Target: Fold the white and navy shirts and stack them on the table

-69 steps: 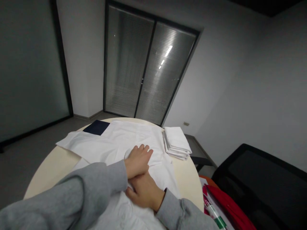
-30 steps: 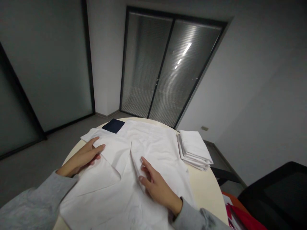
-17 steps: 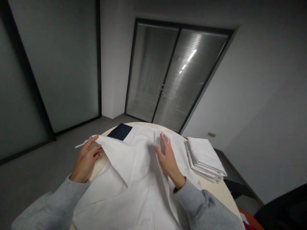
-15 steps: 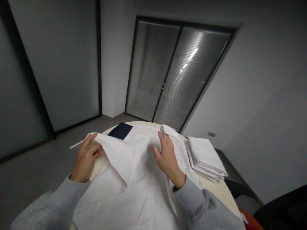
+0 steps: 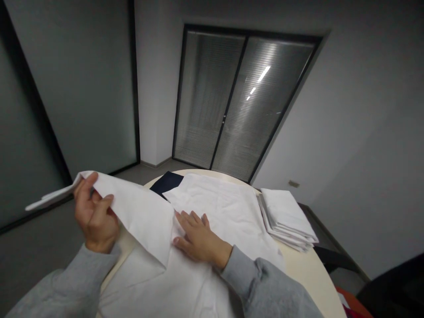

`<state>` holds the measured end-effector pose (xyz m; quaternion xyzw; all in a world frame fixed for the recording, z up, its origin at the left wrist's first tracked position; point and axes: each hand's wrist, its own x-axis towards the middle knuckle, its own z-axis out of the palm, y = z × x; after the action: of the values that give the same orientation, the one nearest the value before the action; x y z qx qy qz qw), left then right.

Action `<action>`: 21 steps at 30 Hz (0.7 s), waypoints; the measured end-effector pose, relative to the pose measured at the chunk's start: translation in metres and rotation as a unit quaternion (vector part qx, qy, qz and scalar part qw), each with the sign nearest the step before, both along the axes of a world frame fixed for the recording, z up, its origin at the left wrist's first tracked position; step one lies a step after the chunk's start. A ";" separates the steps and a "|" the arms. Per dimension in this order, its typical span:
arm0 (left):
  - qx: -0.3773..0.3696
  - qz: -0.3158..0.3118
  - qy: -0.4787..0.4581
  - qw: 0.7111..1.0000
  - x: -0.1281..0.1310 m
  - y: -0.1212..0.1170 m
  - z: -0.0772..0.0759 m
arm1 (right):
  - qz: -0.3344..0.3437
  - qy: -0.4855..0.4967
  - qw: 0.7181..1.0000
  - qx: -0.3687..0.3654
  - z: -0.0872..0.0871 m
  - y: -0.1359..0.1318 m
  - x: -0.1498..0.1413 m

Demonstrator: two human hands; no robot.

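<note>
A white garment, which looks like a shirt or coat, lies spread over the round table. My left hand grips a raised flap of it, seemingly a sleeve, between thumb and fingers. The far end of that flap hangs out past the table's left side. My right hand rests palm down on the cloth near the flap's base, fingers stretched out. The garment's near part runs out of view at the bottom.
Several folded white garments are stacked at the table's right. A dark navy flat item lies at the far left, partly under the cloth. The pale table edge curves along the right, with a black chair part beyond.
My left hand has drawn the flap outward to the left. My right hand has come from the far right part of the garment back to the middle and now presses flat.
</note>
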<state>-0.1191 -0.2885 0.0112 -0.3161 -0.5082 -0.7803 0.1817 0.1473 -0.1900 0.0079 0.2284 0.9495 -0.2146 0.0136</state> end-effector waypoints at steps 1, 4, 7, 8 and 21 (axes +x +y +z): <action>0.033 -0.005 0.019 0.999 0.001 0.002 0.009 | 0.000 -0.003 1.000 0.002 0.002 -0.005 0.010; 0.098 -0.018 0.109 0.989 0.010 0.010 0.040 | 0.036 0.000 0.999 -0.003 0.011 -0.013 0.047; 0.068 -0.037 0.234 0.969 0.035 0.018 0.070 | -0.006 0.092 0.994 -0.067 0.027 -0.004 0.091; 0.033 -0.054 0.278 0.958 0.048 0.021 0.077 | -0.057 0.146 0.981 -0.114 0.033 0.002 0.107; -0.453 -0.415 0.534 0.581 0.210 -0.001 0.034 | -0.454 0.510 0.675 -0.280 0.000 0.018 0.208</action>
<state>0.0913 -0.2896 0.0448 -0.8935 -0.4204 -0.1300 -0.0900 0.3556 -0.1725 0.0079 0.4721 0.4843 -0.5333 -0.5081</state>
